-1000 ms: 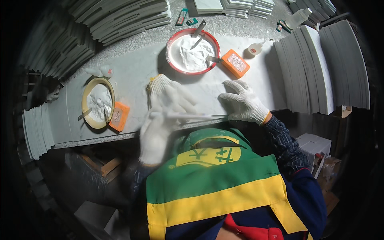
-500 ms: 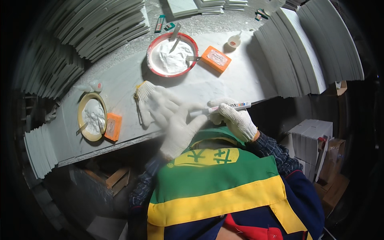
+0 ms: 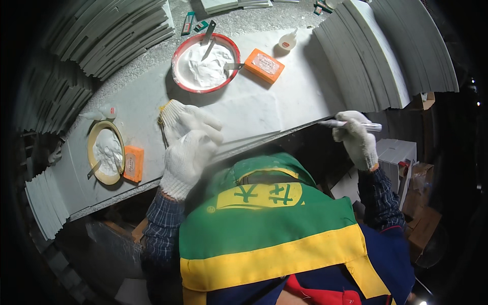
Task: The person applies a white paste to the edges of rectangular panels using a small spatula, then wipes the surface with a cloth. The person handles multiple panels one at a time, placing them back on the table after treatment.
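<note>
My right hand (image 3: pixel 357 142), in a white knit glove, is closed around a slim silver-white marker pen (image 3: pixel 367 126). It is raised off the table's right front edge, and the pen's narrow end points left. My left hand (image 3: pixel 184 165), also gloved, lies at the table's front edge over part of a loose white work glove (image 3: pixel 189 121). Its fingers reach forward, bunched near the fingers of that glove; I see no firm grip on it. To their right lies a thin pale marble slab (image 3: pixel 249 117) on the worktop.
A red-rimmed bowl (image 3: pixel 175 76) of white paste holds several scrapers, with an orange box (image 3: pixel 264 66) and a small bottle (image 3: pixel 287 40) beside it. A cream bowl (image 3: pixel 91 142) and another orange box (image 3: pixel 133 163) sit left. Slab stacks (image 3: pixel 351 56) flank the table.
The marker pen has moved right in my right hand, away from my left hand. My left hand has drawn back leftward onto the loose glove. The whole view has shifted slightly.
</note>
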Tool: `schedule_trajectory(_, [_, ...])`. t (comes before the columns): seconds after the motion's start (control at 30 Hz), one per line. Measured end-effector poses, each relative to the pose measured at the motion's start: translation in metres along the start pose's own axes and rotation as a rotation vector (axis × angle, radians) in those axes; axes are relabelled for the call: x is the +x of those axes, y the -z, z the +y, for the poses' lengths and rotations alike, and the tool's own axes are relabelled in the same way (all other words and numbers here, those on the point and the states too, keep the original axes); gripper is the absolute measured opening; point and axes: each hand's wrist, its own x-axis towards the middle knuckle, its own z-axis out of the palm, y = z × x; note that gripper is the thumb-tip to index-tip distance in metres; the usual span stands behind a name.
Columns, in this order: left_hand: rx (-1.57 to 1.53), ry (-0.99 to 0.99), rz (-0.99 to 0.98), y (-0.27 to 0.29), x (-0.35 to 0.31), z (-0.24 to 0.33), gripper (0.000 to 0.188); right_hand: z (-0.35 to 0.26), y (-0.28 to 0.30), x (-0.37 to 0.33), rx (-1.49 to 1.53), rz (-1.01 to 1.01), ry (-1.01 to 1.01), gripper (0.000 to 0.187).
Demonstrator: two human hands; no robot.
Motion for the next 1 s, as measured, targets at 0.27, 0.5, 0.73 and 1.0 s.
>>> schedule_trajectory(0.27, [0.008, 0.035, 0.22, -0.047, 0.002, -0.003, 0.02, 0.06, -0.048, 0.011, 0.381, 0.035, -0.09, 0.023])
schedule_trajectory(0.5, [-0.111, 0.489, 0.753, 0.011, -0.03, -0.062, 0.029, 0.069, -0.073, 0.024, 0.315, -0.029, -0.18, 0.026])
schedule_trajectory(0.73, [-0.208, 0.504, 0.541, 0.005, -0.028, -0.059, 0.031, 0.066, -0.117, 0.043, 0.178, -0.178, -0.268, 0.032])
schedule_trajectory(1.0, [0.28, 0.267, 0.483, -0.011, -0.004, -0.045, 0.025, 0.06, -0.128, 0.056, 0.195, -0.292, -0.294, 0.035])
